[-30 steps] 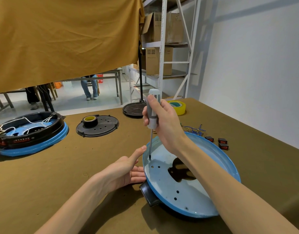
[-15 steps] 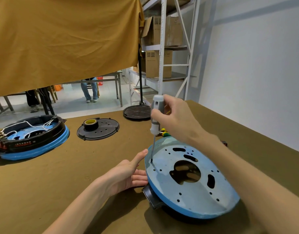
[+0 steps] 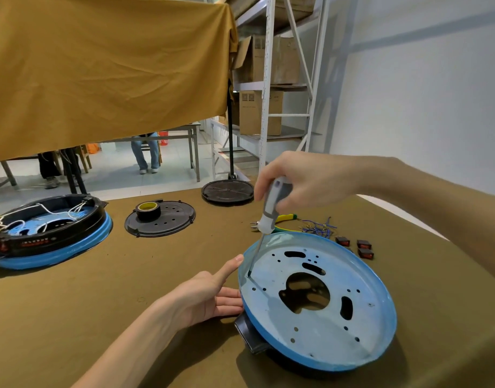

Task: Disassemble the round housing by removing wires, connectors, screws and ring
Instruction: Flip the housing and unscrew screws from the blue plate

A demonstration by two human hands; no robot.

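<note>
Resting on the olive-brown table (image 3: 73, 317), the round blue housing (image 3: 361, 331) is seen near the front right, its pale perforated face turned up and a black part showing beneath its left edge. The grey-and-white handle of a screwdriver (image 3: 270, 214) is gripped by the curled fingers of the right hand (image 3: 302, 180), and the shaft is slanted down so that its tip is set against the housing's face close to the left rim. The left hand (image 3: 210, 299) is laid with straight, relaxed fingers against the housing's left edge, the thumb raised toward the screwdriver tip. Behind the housing, loose blue wires (image 3: 317, 226) and three small black-and-red switches (image 3: 358, 246) are scattered. A second housing (image 3: 47, 233) with white wiring is placed at the far left, and a black disc (image 3: 161, 219) carrying a tape roll (image 3: 148, 210) lies between them.
</note>
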